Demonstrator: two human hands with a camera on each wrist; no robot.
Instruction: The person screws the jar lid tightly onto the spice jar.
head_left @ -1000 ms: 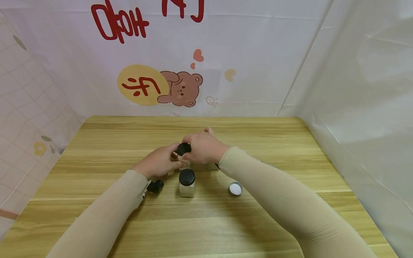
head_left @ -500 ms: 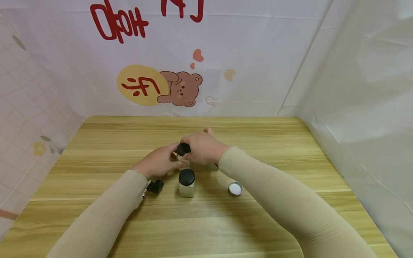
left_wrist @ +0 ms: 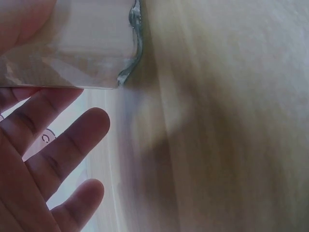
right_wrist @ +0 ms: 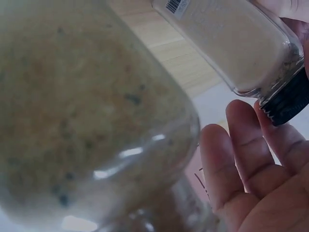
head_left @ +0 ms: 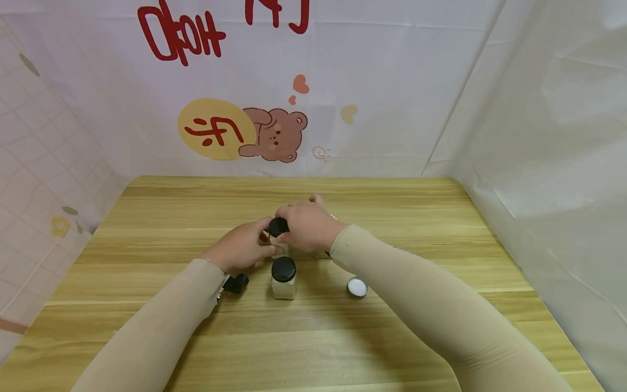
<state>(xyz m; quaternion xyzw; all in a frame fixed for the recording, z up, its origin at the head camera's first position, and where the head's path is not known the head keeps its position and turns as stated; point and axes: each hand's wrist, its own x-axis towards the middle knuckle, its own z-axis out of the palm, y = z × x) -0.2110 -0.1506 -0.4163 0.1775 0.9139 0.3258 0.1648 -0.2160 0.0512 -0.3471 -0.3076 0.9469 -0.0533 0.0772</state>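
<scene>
My left hand [head_left: 245,245] holds a clear glass jar [head_left: 278,245] of pale powder by its body. My right hand [head_left: 311,226] grips that jar's black lid [head_left: 278,225] between thumb and fingers. In the right wrist view the lid [right_wrist: 289,99] sits on the jar [right_wrist: 231,43]. The left wrist view shows the jar's base corner [left_wrist: 96,63] near the thumb, with the other fingers spread below. A second jar [right_wrist: 87,106], holding speckled powder, looms close; in the head view it is mostly hidden behind my right hand.
A third jar [head_left: 284,287] with a black lid stands in front of the hands. To the right, a loose round lid [head_left: 357,287] lies with its white inside up. A small black device [head_left: 237,283] is at the left wrist. The wooden table [head_left: 294,354] meets a white backdrop.
My right hand has turned slightly at the lid, and a little more of the jar behind it shows. The left hand and the jar it holds stay in place.
</scene>
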